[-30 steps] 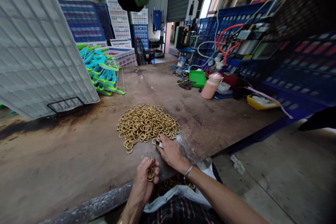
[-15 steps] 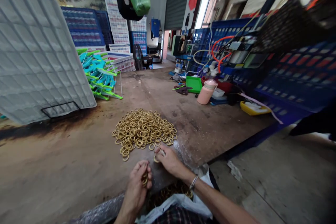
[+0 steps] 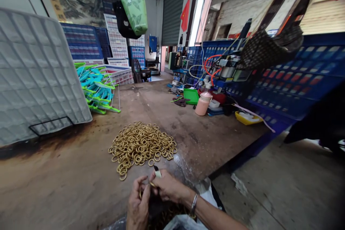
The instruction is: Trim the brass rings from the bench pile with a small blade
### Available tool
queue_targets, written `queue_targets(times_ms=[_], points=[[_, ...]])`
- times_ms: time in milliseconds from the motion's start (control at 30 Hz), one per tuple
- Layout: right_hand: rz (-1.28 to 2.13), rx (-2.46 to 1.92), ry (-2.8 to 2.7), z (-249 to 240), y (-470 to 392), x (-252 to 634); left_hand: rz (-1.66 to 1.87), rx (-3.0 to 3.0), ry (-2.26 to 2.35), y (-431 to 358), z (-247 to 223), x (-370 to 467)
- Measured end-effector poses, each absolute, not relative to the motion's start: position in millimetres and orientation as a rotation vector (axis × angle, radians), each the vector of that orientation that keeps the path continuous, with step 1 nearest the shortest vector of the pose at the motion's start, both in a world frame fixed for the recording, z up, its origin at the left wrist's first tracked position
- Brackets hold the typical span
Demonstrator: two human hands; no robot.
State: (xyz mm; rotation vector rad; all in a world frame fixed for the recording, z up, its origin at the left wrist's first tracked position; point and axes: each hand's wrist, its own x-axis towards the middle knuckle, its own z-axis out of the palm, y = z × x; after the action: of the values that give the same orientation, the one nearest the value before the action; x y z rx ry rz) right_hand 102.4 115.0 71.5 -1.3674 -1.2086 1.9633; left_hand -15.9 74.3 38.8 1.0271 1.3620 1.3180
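Far left on my table point(image 3: 215, 133): grey pad point(image 3: 40, 75), then hangers point(image 3: 98, 88). Ring pile point(image 3: 142, 143) lies on the tabletop, beyond my hands. My left hand point(image 3: 138, 201): fingers curled nearly closed, a few rings point(image 3: 140, 194) partly visible inside; count cannot be told. My right hand point(image 3: 169, 187): fingers closed in a pinch on one ring point(image 3: 152, 184), also holding a pale, dark-tipped tool point(image 3: 157, 172). Fingertips of both hands nearly meet. Farther right: green tray point(image 3: 191, 96), pink bottle point(image 3: 203, 104), yellow dish point(image 3: 248, 118).
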Motion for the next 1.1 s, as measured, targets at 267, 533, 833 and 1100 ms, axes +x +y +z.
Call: queue_targets(times_ms=[267, 533, 833, 1100], points=[[2.009, -1.355, -1.172, 80.9, 109.8, 102.5, 1.268, 1.326, 1.35, 67.8, 48.8, -21.1], [1.379, -1.432, -1.681, 71.0, 107.8, 104.1, 1.275, 1.459, 1.508, 65.8, 51.8, -23.7], [1.103, -1.447, -1.904, 74.1, 108.0, 100.9, 1.241, 1.511, 1.573, 66.5, 47.4, -24.5], [1.173, -1.432, -1.821, 71.4, 110.3, 102.5, 1.135, 1.189, 1.348, 63.1, 53.7, -23.4]])
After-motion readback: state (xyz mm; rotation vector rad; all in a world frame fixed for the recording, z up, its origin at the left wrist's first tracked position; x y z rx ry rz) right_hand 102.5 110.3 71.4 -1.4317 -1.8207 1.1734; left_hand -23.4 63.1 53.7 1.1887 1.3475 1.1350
